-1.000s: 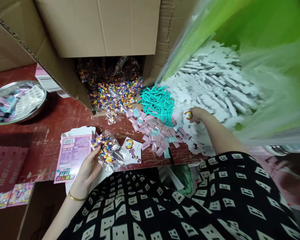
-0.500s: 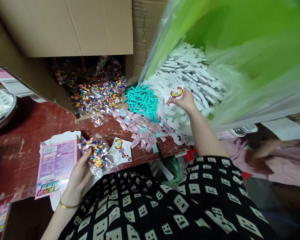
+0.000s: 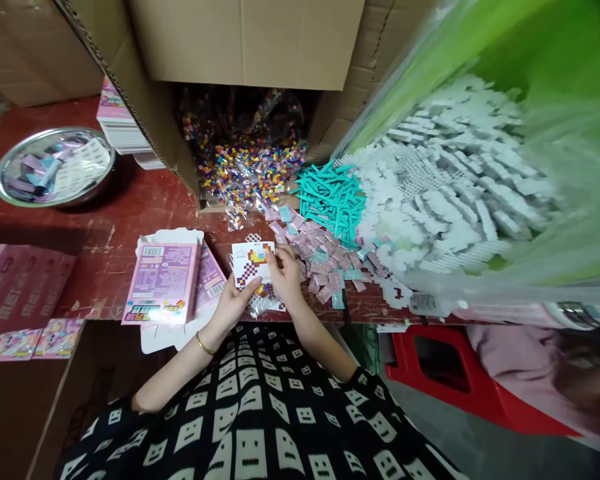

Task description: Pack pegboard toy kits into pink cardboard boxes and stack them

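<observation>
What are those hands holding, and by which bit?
A white picture card: the left hand grips its lower edge, the right hand its right edge. A clear bag shows just below; whether it's held too, I can't tell.

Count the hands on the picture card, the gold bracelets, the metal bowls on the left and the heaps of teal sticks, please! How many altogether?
Hands (left hand, right hand) on the picture card: 2
Gold bracelet: 1
Metal bowl on the left: 1
Heap of teal sticks: 1
Total: 5
</observation>
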A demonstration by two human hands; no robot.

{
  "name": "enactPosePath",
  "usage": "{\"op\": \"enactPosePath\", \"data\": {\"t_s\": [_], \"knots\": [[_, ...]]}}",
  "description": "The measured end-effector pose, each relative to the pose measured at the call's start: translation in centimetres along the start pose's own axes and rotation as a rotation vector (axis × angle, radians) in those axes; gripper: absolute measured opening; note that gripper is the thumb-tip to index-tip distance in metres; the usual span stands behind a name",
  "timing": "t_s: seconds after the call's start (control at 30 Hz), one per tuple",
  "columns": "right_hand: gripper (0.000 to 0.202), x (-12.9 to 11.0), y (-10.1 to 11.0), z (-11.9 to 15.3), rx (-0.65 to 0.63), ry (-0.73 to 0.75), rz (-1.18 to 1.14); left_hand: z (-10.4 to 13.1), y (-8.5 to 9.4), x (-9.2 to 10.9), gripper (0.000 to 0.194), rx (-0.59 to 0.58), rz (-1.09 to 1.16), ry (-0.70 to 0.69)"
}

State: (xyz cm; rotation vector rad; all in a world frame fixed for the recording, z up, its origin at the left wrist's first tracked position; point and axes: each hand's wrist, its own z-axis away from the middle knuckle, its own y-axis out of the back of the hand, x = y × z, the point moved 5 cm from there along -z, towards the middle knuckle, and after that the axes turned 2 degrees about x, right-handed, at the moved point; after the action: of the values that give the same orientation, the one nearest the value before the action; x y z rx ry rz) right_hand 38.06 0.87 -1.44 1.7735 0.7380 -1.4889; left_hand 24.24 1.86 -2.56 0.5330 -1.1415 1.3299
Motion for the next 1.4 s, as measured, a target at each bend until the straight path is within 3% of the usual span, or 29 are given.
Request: {"op": "enactPosePath", "data": {"t_s": [0.07, 0.13, 0.2, 0.27, 0.33, 0.4, 0.5, 0.6, 0.7, 0.8, 0.87, 0.93, 1.03, 1.1, 1.23, 1.4], "knots": [[0.031, 0.6, -0.4, 0.5, -0.046, -0.055, -0.061, 0.0, 0.3, 0.0, 0.061, -0.002, 0.02, -0.017], [0.045, 1.4, -0.6, 0.6, -0.074, -0.088, -0.128, -0.2, 0.6, 0.1, 0.057, 0.019, 0.026, -0.04], [0.057, 2.3, 0.5, -0.8, -0.034, -0.073, -0.079, -0.4, 1.0, 0.2, 0.053, 0.043, 0.004, -0.055], [0.054, 3.4, 3.6, -3.9, 0.092, -0.064, 0.126, -0.6, 1.5, 0.3, 0.051, 0.047, -0.02, -0.054], [0.045, 4.6, 8.2, -7.9, 0.263, -0.101, 0.374, -0.8, 1.9, 0.4, 0.05, 0.04, -0.016, -0.046], [0.045, 5.8, 12.2, -12.1, 0.305, -0.114, 0.456, -0.9, 2.0, 0.5, 0.05, 0.02, 0.007, -0.022], [0.055, 7.5, 15.6, -17.2, 0.191, -0.145, 0.805, -0.9, 1.8, 0.6, 0.053, -0.003, 0.023, 0.018], [0.058, 8.8, 16.8, -20.4, 0.033, -0.256, 0.874, -0.9, 1.8, 0.7, 0.056, 0.008, 0.025, 0.032], [0.045, 7.4, 18.0, -21.7, 0.1, -0.349, 0.764, -0.8, 1.9, 0.8, 0.058, 0.012, 0.026, 0.022], [0.036, 2.4, 19.0, -19.2, 0.325, -0.326, 0.482, -0.6, 1.9, 0.8, 0.064, 0.035, 0.028, 0.048], [0.034, -1.6, 17.0, -15.5, 0.282, -0.195, 0.177, -0.5, 1.7, 0.7, 0.07, 0.051, 0.015, 0.091], [0.036, -4.7, 12.7, -11.1, 0.163, -0.074, 0.005, -0.5, 1.3, 0.7, 0.07, 0.047, -0.01, 0.128], [0.042, -5.3, 5.7, -5.8, 0.165, 0.012, -0.031, -0.7, 0.6, 0.5, 0.063, -0.003, -0.041, 0.136], [0.041, -4.8, 2.3, -3.6, 0.19, 0.138, -0.194, -0.6, 0.8, 0.5, 0.057, 0.023, -0.1, 0.094], [0.032, -3.8, 0.1, -1.2, 0.277, 0.208, -0.256, 0.0, 2.2, 0.8, 0.058, 0.116, -0.281, 0.003], [0.025, -3.9, -1.1, -0.8, 0.32, 0.257, -0.303, 0.4, 2.5, 2.1, 0.071, 0.091, -0.293, -0.064]]}}
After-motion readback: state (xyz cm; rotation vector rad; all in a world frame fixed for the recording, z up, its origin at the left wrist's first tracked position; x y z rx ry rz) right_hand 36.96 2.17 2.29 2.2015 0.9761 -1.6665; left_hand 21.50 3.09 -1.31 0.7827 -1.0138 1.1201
